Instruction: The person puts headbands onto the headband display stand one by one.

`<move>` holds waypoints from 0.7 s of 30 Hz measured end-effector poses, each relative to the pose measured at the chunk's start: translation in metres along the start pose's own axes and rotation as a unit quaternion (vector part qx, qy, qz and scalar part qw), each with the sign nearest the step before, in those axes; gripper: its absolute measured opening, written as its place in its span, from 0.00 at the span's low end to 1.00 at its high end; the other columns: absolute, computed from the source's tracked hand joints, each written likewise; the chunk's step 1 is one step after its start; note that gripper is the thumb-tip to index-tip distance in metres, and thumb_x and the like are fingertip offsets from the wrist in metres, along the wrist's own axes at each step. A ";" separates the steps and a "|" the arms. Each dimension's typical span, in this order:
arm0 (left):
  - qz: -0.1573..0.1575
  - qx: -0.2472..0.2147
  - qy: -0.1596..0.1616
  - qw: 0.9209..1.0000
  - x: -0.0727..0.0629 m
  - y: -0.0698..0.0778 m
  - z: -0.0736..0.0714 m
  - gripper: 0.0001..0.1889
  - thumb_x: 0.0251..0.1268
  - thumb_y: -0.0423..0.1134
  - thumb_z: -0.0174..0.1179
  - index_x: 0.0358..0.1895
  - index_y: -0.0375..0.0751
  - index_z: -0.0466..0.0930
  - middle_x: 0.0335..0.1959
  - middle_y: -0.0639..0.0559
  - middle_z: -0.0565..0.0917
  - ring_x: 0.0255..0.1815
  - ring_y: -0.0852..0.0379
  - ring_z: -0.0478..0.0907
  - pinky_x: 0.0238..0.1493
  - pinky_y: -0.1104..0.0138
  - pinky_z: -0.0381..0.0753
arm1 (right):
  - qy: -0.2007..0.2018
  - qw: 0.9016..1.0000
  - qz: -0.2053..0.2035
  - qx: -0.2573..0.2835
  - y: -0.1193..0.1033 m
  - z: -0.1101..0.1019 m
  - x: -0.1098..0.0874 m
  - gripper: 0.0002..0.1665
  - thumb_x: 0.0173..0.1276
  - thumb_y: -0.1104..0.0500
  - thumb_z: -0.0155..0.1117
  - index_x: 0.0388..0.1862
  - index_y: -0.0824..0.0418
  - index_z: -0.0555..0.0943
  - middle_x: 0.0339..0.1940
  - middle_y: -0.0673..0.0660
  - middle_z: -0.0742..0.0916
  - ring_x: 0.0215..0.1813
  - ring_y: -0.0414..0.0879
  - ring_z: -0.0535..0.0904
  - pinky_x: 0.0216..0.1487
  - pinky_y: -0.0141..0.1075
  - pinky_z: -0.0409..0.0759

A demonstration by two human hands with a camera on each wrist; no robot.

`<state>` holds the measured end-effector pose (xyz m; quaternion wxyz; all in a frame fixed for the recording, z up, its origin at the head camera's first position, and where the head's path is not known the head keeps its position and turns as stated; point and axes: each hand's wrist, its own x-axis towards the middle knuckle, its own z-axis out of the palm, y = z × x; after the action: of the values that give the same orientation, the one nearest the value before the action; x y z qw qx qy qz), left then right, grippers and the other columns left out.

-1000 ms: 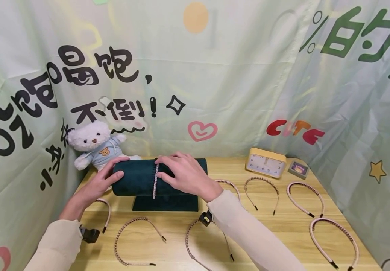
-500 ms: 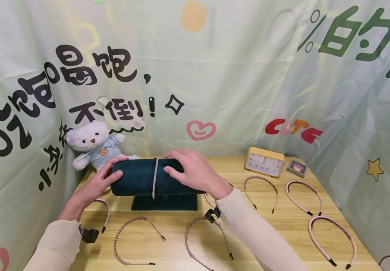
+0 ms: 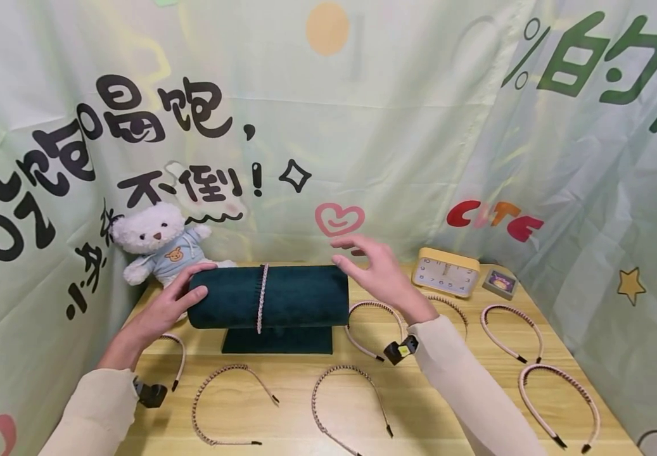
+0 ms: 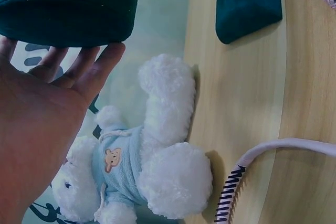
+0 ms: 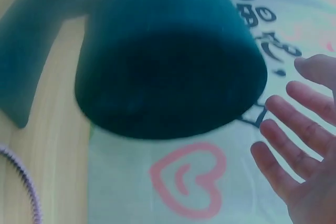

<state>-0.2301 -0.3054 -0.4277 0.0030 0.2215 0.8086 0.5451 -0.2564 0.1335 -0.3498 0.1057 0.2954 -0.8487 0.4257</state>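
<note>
A dark green velvet headband display stand stands on the table, a horizontal roll over a flat base. One pale pink headband is fitted over the roll, left of its middle. My left hand holds the roll's left end, thumb on the front and fingers over the top and behind. In the left wrist view the fingers lie against that end. My right hand is in the air just right of the roll, touching nothing, its fingers loosely spread; the right wrist view shows it apart from the roll's end.
Several pink headbands lie about the wooden table, including one at front left, one at front centre and one at far right. A white teddy bear sits behind left. A yellow clock and small framed box stand back right.
My right hand has let go of the headband on the roll, slid right along the stand and lifted off past its right end. My left hand stays in place.
</note>
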 end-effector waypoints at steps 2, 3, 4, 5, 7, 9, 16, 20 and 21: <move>-0.002 0.000 0.000 1.000 0.000 0.000 0.000 0.26 0.90 0.36 0.49 0.83 0.42 0.61 0.78 0.58 0.64 0.72 0.70 0.63 0.65 0.81 0.66 | 0.003 1.000 0.015 0.016 0.007 -0.005 -0.004 0.20 0.81 0.54 0.70 0.67 0.56 0.85 0.65 0.57 0.88 0.68 0.56 0.83 0.72 0.57 0.80; -0.001 0.000 -0.001 1.000 0.000 0.001 0.000 0.26 0.90 0.36 0.49 0.83 0.42 0.61 0.78 0.57 0.64 0.72 0.69 0.63 0.65 0.81 0.66 | 0.004 0.999 0.023 0.022 0.010 -0.008 -0.006 0.20 0.81 0.53 0.70 0.68 0.55 0.85 0.65 0.56 0.88 0.68 0.57 0.83 0.72 0.57 0.80; -0.002 -0.001 -0.001 1.000 0.000 0.001 0.000 0.26 0.90 0.36 0.49 0.83 0.42 0.61 0.78 0.57 0.64 0.72 0.69 0.63 0.65 0.81 0.66 | 0.004 0.999 0.031 0.028 0.014 -0.010 -0.008 0.21 0.80 0.53 0.70 0.68 0.55 0.85 0.65 0.56 0.88 0.68 0.57 0.83 0.71 0.57 0.81; -0.003 -0.001 -0.001 1.000 0.000 0.001 0.000 0.26 0.90 0.36 0.49 0.83 0.42 0.61 0.78 0.55 0.64 0.72 0.69 0.63 0.65 0.81 0.66 | 0.003 0.999 0.039 0.033 0.017 -0.012 -0.010 0.21 0.80 0.53 0.70 0.68 0.54 0.85 0.64 0.55 0.88 0.68 0.58 0.83 0.71 0.57 0.81; -0.004 0.000 0.000 1.000 0.000 0.001 0.000 0.26 0.90 0.36 0.49 0.83 0.42 0.61 0.78 0.56 0.64 0.71 0.69 0.63 0.65 0.81 0.67 | 0.004 0.998 0.054 0.039 0.023 -0.014 -0.014 0.21 0.80 0.52 0.71 0.68 0.53 0.85 0.64 0.53 0.88 0.67 0.55 0.83 0.71 0.56 0.81; -0.004 0.001 0.001 1.000 0.000 0.001 0.000 0.26 0.90 0.36 0.49 0.83 0.42 0.61 0.78 0.55 0.64 0.71 0.69 0.63 0.65 0.81 0.66 | 0.003 0.997 0.062 0.045 0.030 -0.016 -0.018 0.21 0.80 0.51 0.71 0.68 0.52 0.85 0.64 0.53 0.88 0.67 0.54 0.83 0.71 0.56 0.82; -0.009 0.008 0.000 1.000 0.000 0.001 0.001 0.26 0.90 0.37 0.49 0.83 0.43 0.61 0.80 0.48 0.62 0.72 0.69 0.63 0.65 0.81 0.66 | -0.002 0.993 0.097 0.067 0.057 -0.018 -0.030 0.22 0.80 0.51 0.71 0.68 0.55 0.84 0.64 0.55 0.88 0.65 0.54 0.85 0.71 0.57 0.81; -0.012 0.007 -0.001 1.000 0.000 0.002 0.001 0.26 0.90 0.37 0.49 0.84 0.43 0.60 0.81 0.44 0.61 0.71 0.68 0.64 0.65 0.81 0.66 | -0.011 0.990 0.113 0.085 0.071 -0.019 -0.035 0.22 0.81 0.52 0.70 0.69 0.57 0.84 0.66 0.57 0.88 0.65 0.54 0.85 0.70 0.55 0.82; -0.012 0.008 -0.001 1.000 0.000 0.002 0.001 0.26 0.90 0.37 0.49 0.84 0.43 0.60 0.81 0.43 0.61 0.71 0.68 0.64 0.65 0.81 0.66 | -0.013 0.989 0.117 0.090 0.074 -0.019 -0.037 0.23 0.81 0.53 0.70 0.69 0.57 0.84 0.66 0.57 0.88 0.65 0.54 0.85 0.70 0.53 0.82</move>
<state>-0.2286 -0.3037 -0.4265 0.0084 0.2126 0.8151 0.5387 -0.2722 0.1977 -0.4029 0.0172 0.2079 -0.8371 0.5057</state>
